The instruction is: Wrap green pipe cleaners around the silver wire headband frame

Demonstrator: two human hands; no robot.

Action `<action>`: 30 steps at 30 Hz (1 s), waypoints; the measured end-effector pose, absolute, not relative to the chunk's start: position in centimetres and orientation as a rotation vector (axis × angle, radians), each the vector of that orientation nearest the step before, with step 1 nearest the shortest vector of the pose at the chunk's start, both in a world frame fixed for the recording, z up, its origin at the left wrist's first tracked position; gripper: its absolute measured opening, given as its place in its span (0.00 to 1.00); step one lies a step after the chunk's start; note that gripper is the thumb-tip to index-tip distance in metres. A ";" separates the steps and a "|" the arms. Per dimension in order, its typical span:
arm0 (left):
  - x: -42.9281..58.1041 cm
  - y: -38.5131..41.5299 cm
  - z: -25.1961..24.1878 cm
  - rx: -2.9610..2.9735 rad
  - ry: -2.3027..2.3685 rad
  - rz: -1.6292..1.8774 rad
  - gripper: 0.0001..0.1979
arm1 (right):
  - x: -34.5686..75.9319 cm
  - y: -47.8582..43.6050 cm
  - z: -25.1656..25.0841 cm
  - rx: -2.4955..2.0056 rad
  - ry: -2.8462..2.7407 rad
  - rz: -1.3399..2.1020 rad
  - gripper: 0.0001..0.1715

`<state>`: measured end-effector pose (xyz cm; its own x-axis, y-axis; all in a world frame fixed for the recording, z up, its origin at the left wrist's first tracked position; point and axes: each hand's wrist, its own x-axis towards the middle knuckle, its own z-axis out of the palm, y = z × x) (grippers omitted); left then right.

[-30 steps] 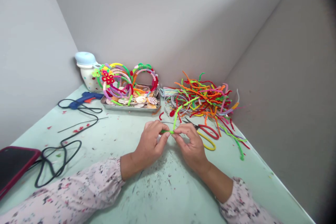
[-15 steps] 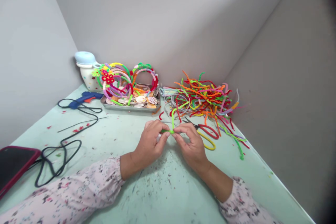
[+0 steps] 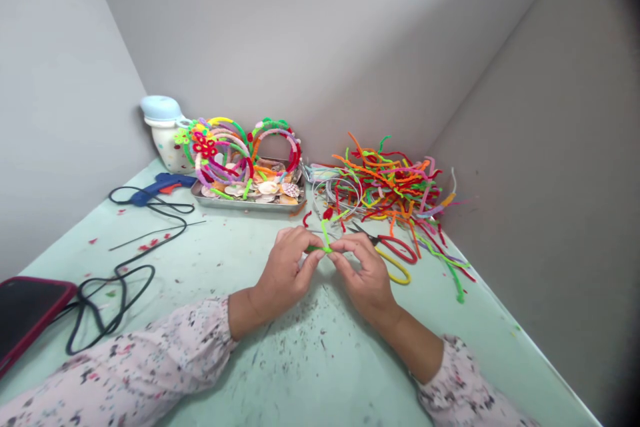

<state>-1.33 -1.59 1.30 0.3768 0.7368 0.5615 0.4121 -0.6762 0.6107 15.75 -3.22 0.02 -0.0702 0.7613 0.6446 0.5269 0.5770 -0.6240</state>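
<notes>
Between my two hands is a bright green pipe cleaner (image 3: 325,232), one part of it standing up above my fingertips and its upper end bent over to the right. My left hand (image 3: 291,265) pinches it from the left, thumb against fingers. From the right, my right hand (image 3: 364,273) pinches it too, and the fingertips of both hands nearly meet. A small red fuzzy bit (image 3: 328,213) shows close to the top of the green piece. Just beyond my right hand lie scissors with a red and a yellow handle (image 3: 399,249).
A metal tray (image 3: 250,204) holds shells and colourful fuzzy hoops (image 3: 225,147). Right of it lies a heap of pipe cleaners (image 3: 395,180). A lidded cup (image 3: 167,140), a blue glue gun (image 3: 160,188), a black cord (image 3: 119,273) and a phone (image 3: 30,307) are on the left.
The raised part of the green pipe cleaner has tipped and its top has dropped lower. The red bit now shows near its top. Both hands keep their pinch in nearly the same place.
</notes>
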 end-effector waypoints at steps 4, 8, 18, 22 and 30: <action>-1.4 -1.6 1.3 2.276 0.990 1.211 0.06 | 15.7 -3.2 0.0 -1.080 -1.747 0.287 0.05; -1.4 -1.5 1.3 2.283 0.994 1.199 0.06 | 15.7 -3.2 0.0 -1.092 -1.759 0.303 0.05; -1.4 -1.6 1.4 2.284 0.992 1.219 0.06 | 15.7 -3.3 0.0 -1.075 -1.755 0.277 0.07; -1.4 -1.6 1.4 2.284 1.002 1.218 0.06 | 15.7 -3.2 0.0 -1.079 -1.758 0.255 0.07; -1.4 -1.6 1.5 2.303 1.000 1.210 0.06 | 15.8 -3.1 0.1 -1.072 -1.790 0.320 0.05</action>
